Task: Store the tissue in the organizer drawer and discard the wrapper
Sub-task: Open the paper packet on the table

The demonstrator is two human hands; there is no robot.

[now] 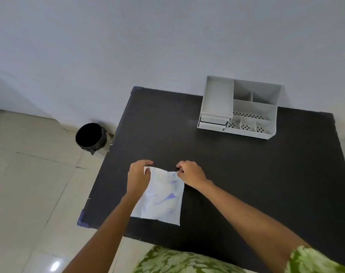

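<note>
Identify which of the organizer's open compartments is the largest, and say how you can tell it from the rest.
The tall bin at the left end of the organizer, above the small drawers. It is undivided, unlike the smaller partitioned cells beside it.

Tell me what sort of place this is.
Probably a home or small office corner: a black table against a plain wall, a white desk organizer on it, a bin on the tiled floor.

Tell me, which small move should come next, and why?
Probably pull the two hands apart to tear the pack open at its far edge. The left hand and right hand each pinch a far corner, the pack looks sealed, and the organizer drawers are shut.
</note>
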